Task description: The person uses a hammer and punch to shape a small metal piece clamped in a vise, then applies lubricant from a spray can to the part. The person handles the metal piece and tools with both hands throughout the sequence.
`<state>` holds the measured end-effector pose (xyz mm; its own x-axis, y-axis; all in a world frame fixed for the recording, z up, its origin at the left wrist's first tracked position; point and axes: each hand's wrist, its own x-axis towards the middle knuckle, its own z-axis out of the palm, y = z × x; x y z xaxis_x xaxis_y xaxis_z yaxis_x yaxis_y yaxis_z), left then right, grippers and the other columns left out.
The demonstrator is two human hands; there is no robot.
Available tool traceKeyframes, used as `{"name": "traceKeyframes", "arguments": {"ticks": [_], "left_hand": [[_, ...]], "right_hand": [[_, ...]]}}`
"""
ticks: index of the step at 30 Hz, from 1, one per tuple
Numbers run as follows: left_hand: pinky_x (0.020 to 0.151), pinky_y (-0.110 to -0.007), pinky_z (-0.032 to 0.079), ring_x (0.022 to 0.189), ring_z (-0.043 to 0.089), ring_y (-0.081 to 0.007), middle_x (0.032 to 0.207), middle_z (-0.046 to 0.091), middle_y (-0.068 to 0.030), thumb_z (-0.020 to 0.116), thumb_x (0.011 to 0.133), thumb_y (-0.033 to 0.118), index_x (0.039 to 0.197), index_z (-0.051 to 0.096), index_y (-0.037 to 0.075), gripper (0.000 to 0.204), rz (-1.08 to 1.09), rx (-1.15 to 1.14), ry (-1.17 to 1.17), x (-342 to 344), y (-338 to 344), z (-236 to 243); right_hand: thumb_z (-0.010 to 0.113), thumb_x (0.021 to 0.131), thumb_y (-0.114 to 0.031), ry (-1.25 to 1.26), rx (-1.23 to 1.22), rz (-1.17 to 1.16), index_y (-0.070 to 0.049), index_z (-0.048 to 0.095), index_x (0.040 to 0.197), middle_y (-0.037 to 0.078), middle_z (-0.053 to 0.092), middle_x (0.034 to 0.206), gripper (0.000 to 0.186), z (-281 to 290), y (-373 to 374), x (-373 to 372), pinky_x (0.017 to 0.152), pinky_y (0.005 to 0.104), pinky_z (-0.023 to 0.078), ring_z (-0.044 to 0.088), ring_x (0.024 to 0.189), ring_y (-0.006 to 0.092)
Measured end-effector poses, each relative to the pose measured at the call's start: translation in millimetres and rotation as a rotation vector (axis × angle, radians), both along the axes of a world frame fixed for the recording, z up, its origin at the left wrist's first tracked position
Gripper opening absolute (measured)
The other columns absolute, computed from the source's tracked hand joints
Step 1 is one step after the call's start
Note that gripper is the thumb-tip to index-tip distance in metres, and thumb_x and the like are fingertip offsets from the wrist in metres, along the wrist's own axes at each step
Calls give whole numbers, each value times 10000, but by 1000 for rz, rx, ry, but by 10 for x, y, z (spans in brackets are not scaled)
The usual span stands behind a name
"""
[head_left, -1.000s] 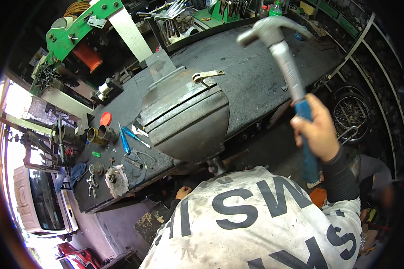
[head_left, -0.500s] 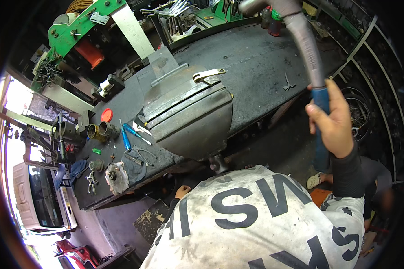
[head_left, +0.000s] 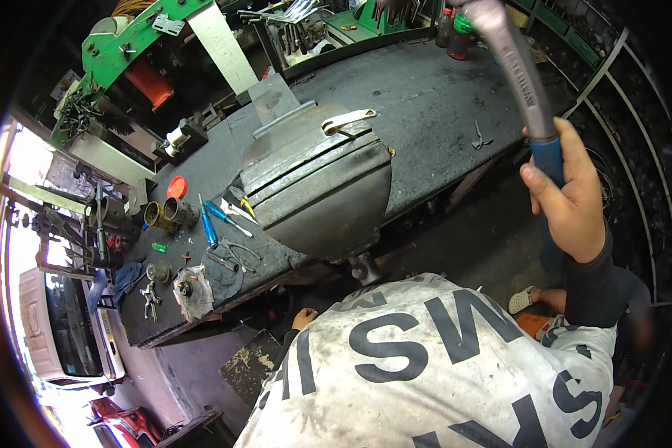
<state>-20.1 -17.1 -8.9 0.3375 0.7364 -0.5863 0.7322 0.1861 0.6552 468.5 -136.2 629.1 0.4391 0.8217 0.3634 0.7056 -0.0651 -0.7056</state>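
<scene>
My right hand (head_left: 575, 198) is raised at the right, its fingers wrapped round the blue grip of a hammer (head_left: 526, 86). The hammer's grey metal shaft points upward, and its head runs up to the top edge of the picture. Left of it, a large grey bench vise (head_left: 325, 198) stands at the bench's near edge. On the vise top, at the jaws, sits a small pale metal lever (head_left: 349, 119); whether the jaws clamp it I cannot tell. My left hand (head_left: 304, 319) is low beside my shirt, below the vise, with its fingers mostly hidden.
The dark workbench (head_left: 433, 97) carries a blue screwdriver (head_left: 207, 224), pliers (head_left: 239, 254), open cans (head_left: 179, 211), a red lid (head_left: 177, 187) and a small tool (head_left: 480, 136). A green metal frame (head_left: 127, 45) stands behind. Another person's foot (head_left: 523, 300) is at the lower right.
My right hand has moved slightly right with the hammer, and the hammer head has gone further toward the top edge. The left hand stays about where it was.
</scene>
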Motion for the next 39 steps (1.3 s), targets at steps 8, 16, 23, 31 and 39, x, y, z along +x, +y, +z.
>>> {"name": "traceKeyframes", "arguments": {"ticks": [8, 16, 23, 31, 39], "left_hand": [[763, -316, 487, 827, 650, -203, 872, 686, -126, 655, 832, 315, 975, 647, 5, 342, 1, -28, -8, -40, -21, -106], [750, -315, 491, 804, 644, -192, 858, 685, -114, 651, 838, 308, 968, 645, -1, 336, -13, -40, -4, 44, 56, -58], [745, -311, 491, 798, 645, -188, 869, 686, -116, 651, 842, 310, 977, 640, -7, 344, 25, -61, -42, 86, 33, -69], [777, -321, 490, 850, 656, -217, 901, 692, -131, 652, 840, 313, 997, 650, -8, 358, -57, -53, -30, 27, 13, -255], [780, -330, 490, 854, 659, -228, 906, 690, -143, 650, 837, 312, 996, 648, -4, 354, 26, -55, 26, 124, 3, 122]], "right_hand": [[608, 828, -62, -159, -74, 131, 29, 431, 1216, 171, 540, 831, 436, -124, 46, 17, 614, 348, 463, 568, 640, 289], [566, 880, -48, 86, 69, -25, -12, 415, 1269, 18, 491, 780, 419, -27, 30, -118, 486, 195, 411, 477, 568, 49], [572, 885, -49, 233, 84, 7, 15, 445, 1224, -9, 496, 760, 368, 135, 142, -75, 458, 174, 381, 426, 535, 15], [603, 849, -78, -204, -116, 187, 19, 432, 1206, 111, 523, 797, 408, -318, 129, -69, 575, 293, 440, 530, 630, 180], [584, 892, -73, 143, 226, 5, 8, 438, 1226, 20, 517, 810, 373, 74, 178, -108, 472, 189, 397, 451, 538, 38]]}}
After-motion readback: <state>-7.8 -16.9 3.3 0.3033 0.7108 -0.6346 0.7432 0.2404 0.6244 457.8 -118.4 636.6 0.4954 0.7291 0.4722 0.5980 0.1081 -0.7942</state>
